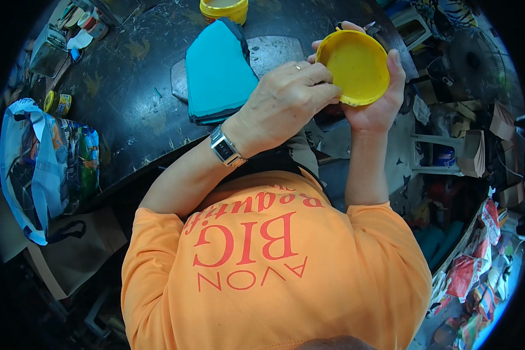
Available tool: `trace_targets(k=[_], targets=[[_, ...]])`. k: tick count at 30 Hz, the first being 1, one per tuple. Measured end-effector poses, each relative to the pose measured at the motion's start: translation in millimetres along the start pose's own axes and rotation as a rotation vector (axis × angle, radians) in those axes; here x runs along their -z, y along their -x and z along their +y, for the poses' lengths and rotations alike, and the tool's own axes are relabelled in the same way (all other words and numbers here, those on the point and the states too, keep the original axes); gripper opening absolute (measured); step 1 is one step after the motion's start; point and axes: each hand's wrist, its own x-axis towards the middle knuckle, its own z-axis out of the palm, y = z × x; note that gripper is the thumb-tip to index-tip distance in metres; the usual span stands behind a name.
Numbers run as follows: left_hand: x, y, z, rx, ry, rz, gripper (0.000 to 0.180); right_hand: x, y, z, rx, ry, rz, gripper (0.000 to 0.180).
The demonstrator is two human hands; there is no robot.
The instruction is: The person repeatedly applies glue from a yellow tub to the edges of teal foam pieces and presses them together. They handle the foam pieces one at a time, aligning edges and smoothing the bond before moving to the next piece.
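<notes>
Hands come first as we look down past our orange shirt (274, 262): both are raised in front of our chest, at the right edge of the dark desk (128, 105). Our right hand (376, 108) cradles a round yellow lid (353, 67) from beneath and from the right, its fingers (398, 73) curled up around the far and right rim, thumb side hidden behind the lid. The lid tilts its hollow inner face toward us, so it has no long axis to speak of; what matters is its near-left rim. That is where our left hand (283, 105), with a watch (226, 147) on the wrist, crosses over: its fingers (318, 81) are pressed together and bent, tips pinching or pushing on that near-left edge. So the lid lies just right of the left fingertips and inside the cup of the right hand, held off the desk.

Farther left on the desk lies a stack of teal sheets (219, 73), and beyond it, at the far edge, a yellow tub (223, 9). A blue patterned bag (41, 163) hangs at the far left.
</notes>
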Motion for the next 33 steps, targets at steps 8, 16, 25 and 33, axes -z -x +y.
trace_targets(k=[8, 16, 25, 33], targets=[[25, -7, 15, 0.140, 0.091, -0.360, 0.016, -6, 10, -5, -0.035, 0.544, -0.303, 0.093], [32, -10, 20, 0.059, 0.042, -0.452, 0.016, -11, 8, -7, -0.193, 0.213, -0.200, 0.080], [70, 0, 13, 0.269, 0.259, -0.328, 0.013, -7, -35, 8, -0.060, -0.356, 0.013, 0.065], [165, 109, -4, 0.881, 0.455, 0.304, 0.007, 81, -92, 18, 0.036, 0.084, 0.424, 0.041]])
